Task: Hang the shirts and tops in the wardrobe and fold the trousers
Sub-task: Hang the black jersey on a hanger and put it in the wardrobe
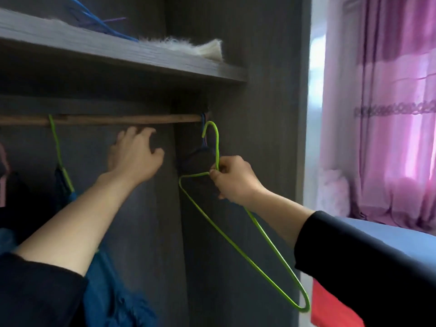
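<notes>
Black left sleeve [35,291] at 7 o'clock and black right sleeve [365,267] at 4 o'clock, both forearms bare and reaching up into the wardrobe [259,67].

Right hand [232,179], just right of centre, pinches a green wire hanger [217,147] at its neck, with thumb and fingers curled around the twist. The hanger's hook points to 12 o'clock, just below the right end of the rail and not on it. Its triangle body hangs tilted towards 5 o'clock, and its lower corner is in front of the wardrobe's side panel.

Left hand [135,159], at 9 o'clock from the right hand, is released, with fingers spread and loosely bent. It holds nothing and sits just under the wooden rail [106,119]; cannot tell if the fingertips touch it.

Blue garment [111,291] hangs at 7 o'clock behind the left forearm, on a second green hanger [54,138] hooked over the rail at 9 o'clock. Pink hanger [3,166] at the far left edge, partly cut off. Dark hangers [203,147] are bunched at the rail's right end, behind the held hook.

Red cloth [330,310] at 5 o'clock, with a blue surface [377,234] at 4 o'clock beyond the right sleeve.

Shelf [118,53] above the rail at 11 o'clock carries blue hangers [99,22] and a white fluffy item [188,44]. Pink curtain [389,114] at 2 to 3 o'clock, farthest back, with light coming through.
</notes>
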`<state>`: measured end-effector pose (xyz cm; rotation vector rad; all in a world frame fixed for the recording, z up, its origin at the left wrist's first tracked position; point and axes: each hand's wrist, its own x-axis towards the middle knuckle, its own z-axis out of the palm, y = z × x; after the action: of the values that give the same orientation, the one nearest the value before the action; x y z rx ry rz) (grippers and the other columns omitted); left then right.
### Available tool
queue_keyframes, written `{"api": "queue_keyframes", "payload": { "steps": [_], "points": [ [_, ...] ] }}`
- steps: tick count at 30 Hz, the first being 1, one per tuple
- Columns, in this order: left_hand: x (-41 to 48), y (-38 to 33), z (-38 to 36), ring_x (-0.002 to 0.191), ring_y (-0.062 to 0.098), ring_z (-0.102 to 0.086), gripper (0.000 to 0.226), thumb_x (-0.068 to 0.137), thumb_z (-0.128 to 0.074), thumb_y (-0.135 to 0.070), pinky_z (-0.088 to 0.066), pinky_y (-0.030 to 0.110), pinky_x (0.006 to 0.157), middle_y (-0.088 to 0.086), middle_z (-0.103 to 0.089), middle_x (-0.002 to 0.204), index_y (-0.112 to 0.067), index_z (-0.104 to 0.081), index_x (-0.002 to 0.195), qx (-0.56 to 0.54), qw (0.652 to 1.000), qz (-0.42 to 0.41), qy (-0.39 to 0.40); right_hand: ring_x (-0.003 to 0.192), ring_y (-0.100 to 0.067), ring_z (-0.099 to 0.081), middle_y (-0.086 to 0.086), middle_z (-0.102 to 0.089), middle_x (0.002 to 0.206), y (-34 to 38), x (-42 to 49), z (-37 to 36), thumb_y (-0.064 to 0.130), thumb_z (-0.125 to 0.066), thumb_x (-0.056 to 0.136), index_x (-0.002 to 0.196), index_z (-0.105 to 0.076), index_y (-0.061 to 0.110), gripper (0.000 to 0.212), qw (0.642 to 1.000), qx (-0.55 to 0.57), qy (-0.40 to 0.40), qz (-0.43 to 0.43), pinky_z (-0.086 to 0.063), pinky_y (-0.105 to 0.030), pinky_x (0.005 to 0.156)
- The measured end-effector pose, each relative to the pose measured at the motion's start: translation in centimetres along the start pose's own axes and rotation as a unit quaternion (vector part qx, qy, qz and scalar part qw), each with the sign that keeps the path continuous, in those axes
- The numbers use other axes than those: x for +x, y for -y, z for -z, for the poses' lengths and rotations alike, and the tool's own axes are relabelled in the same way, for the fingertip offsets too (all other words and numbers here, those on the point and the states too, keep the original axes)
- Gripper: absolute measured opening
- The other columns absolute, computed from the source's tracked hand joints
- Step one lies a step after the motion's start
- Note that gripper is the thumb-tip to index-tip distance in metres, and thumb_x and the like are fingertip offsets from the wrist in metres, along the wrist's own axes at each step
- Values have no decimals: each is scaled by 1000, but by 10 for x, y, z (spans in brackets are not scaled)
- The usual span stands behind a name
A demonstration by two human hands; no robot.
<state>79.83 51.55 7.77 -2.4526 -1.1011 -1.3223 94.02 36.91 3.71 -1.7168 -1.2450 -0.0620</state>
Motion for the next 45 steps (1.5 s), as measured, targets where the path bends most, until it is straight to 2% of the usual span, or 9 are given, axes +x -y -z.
{"api": "queue_keyframes", "payload": {
  "steps": [5, 8, 11, 18, 22, 27, 30, 33, 45],
  "points": [
    [-55, -71, -2, 115, 33, -47, 32, 88, -57, -20, -42, 41, 90, 12, -56, 124, -16, -61, 119, -114, 991, -48, -51, 48, -18, -60, -10, -62, 67, -20, -75, 72, 16, -51, 96, 90, -62, 6, 16, 999, 6, 41, -11, -50, -24, 44],
    [-106, -140, -5, 107, 27, -50, 24, 85, -53, -13, -42, 37, 83, 8, -61, 112, -15, -66, 105, -181, 975, -83, -98, 51, -13, -61, -4, -63, 72, -51, -139, 137, 17, -54, 95, 92, -65, 8, 15, 998, 20, 55, -32, -47, -22, 43],
    [-150, -215, -13, 104, 27, -52, 26, 82, -49, -13, -43, 37, 83, 7, -62, 107, -13, -67, 100, -233, 960, -124, -89, 50, -11, -58, -1, -63, 70, -87, -200, 201, 15, -57, 95, 97, -66, 6, 13, 996, 28, 63, -62, -44, -22, 41],
    [-249, -392, -64, 107, 30, -52, 24, 82, -53, -8, -41, 35, 87, 11, -61, 107, -14, -67, 101, -325, 931, -159, 41, 47, -10, -54, -7, -63, 66, -167, -322, 338, 9, -64, 90, 95, -68, 1, 11, 979, 4, 10, -203, -42, -22, 44],
    [-311, -490, -103, 106, 31, -53, 29, 79, -50, -16, -41, 35, 90, 13, -62, 107, -12, -66, 103, -365, 904, -164, 151, 44, -10, -51, -7, -60, 64, -219, -385, 396, 3, -63, 89, 97, -67, -4, 11, 958, -29, -48, -281, -40, -17, 40],
    [-380, -606, -147, 113, 29, -52, 33, 81, -50, -21, -41, 37, 93, 11, -61, 114, -13, -64, 111, -370, 860, -226, 270, 37, -6, -49, -3, -60, 57, -301, -450, 455, 1, -62, 86, 83, -67, 9, 10, 923, -68, -101, -366, -38, -17, 38],
    [-410, -672, -175, 111, 31, -52, 45, 77, -41, -32, -44, 40, 91, 12, -61, 112, -13, -63, 111, -360, 837, -268, 314, 40, -6, -51, -2, -58, 56, -350, -481, 492, 1, -62, 85, 85, -68, 6, 8, 899, -75, -133, -411, -40, -18, 44],
    [-435, -734, -212, 116, 30, -50, 33, 87, -51, -28, -43, 41, 93, 10, -59, 118, -15, -60, 116, -342, 820, -301, 346, 47, -14, -53, -8, -61, 62, -397, -505, 533, 1, -59, 87, 88, -68, 4, 9, 874, -75, -148, -456, -44, -26, 53],
    [-522, -970, -300, 124, 24, -41, 44, 94, -41, -43, -36, 41, 96, 6, -49, 133, -18, -48, 129, -277, 740, -410, 456, 47, -7, -50, 0, -58, 61, -545, -594, 687, 5, -56, 86, 89, -68, 10, 14, 780, -108, -209, -579, -40, -18, 43]
  ]
}}
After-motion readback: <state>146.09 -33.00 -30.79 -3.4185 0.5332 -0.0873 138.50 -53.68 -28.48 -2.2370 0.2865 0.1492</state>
